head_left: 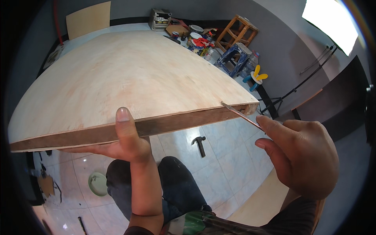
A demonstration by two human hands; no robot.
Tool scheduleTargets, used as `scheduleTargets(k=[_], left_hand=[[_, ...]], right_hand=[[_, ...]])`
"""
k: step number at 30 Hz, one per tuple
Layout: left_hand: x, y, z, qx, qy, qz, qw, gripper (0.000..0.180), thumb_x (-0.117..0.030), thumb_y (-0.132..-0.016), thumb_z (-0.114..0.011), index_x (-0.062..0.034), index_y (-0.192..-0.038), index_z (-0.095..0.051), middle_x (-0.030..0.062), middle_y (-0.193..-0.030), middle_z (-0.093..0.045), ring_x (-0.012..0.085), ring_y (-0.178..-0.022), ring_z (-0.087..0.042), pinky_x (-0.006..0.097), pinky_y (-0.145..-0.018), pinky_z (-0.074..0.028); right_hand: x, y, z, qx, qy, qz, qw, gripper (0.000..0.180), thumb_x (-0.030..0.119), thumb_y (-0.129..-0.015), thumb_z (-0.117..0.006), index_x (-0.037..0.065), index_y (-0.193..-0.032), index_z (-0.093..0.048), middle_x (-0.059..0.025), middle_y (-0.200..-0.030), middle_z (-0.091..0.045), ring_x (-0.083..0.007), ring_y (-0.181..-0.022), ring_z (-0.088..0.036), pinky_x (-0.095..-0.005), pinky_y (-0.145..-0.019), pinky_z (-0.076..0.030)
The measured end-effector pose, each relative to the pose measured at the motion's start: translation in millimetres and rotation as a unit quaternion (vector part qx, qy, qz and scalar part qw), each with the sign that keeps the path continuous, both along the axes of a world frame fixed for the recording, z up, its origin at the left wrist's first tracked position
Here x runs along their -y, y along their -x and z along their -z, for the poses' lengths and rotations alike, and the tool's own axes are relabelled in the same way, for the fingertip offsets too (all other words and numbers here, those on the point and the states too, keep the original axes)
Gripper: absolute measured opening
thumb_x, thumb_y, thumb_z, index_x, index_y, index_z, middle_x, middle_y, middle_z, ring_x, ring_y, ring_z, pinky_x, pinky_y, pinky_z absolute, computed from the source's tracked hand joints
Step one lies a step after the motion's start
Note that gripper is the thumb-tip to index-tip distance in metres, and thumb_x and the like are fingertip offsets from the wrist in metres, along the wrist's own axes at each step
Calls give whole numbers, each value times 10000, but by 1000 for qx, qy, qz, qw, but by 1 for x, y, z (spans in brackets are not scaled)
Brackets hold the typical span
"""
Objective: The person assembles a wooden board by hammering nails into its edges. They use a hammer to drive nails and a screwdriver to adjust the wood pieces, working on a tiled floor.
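A large pale wooden panel (141, 74) stretches away from me, its near edge showing a darker wood strip between two thin faces. My left hand (127, 137) is closed on this edge, thumb on the top face and fingers flat underneath. In my right hand (303, 152) is a thin metal-shafted tool (244, 116); its handle is hidden in the closed fingers. The tool's tip rests at the top edge of the panel, close to the right corner, where a narrow dark gap shows under the face.
A claw hammer (199, 146) lies on the tiled floor below the panel. By my knees sits a pale green bowl (98, 184). Beyond the panel stand paint cans (195, 44), a blue step stool (235, 58), a wooden stool (238, 32) and a lamp stand (293, 91).
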State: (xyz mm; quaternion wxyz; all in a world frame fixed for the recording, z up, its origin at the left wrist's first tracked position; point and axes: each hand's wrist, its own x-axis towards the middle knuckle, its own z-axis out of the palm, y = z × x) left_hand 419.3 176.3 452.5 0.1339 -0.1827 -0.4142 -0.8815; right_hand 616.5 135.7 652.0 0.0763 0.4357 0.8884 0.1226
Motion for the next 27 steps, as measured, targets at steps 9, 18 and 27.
scheduleTargets(k=[9, 18, 27], left_hand=[[-5, -13, -5, 18, -2, 25, 1000, 1116, -169, -780, -704, -136, -1669, -30, 206, -1469, -345, 342, -1397, -484, 499, -1170, -488], [-1, -5, -3, -18, 3, 2, 1000, 1146, -168, -769, -720, -131, -1674, -17, 220, -1523, -314, 367, -1433, -450, 529, -1204, -443], [0, -2, -2, 3, -14, -6, 1000, 1203, -179, -767, -728, -125, -1691, 40, 237, -1566, -276, 380, -1446, -424, 550, -1221, -394]], right_hand=[[12, 2, 8, 38, -51, 68, 996, 372, 215, -920, -817, 29, -1236, -757, -134, -685, -678, -279, -541, -648, -409, -532, -474], [29, -8, 82, -55, -111, 95, 988, 464, 244, -1001, -755, 74, -1424, -674, -67, -759, -666, -262, -568, -639, -417, -553, -484], [-16, -29, 123, -481, -119, -30, 868, 175, 15, -995, -689, -20, -1148, -612, -84, -780, -621, -158, -589, -601, -290, -527, -454]])
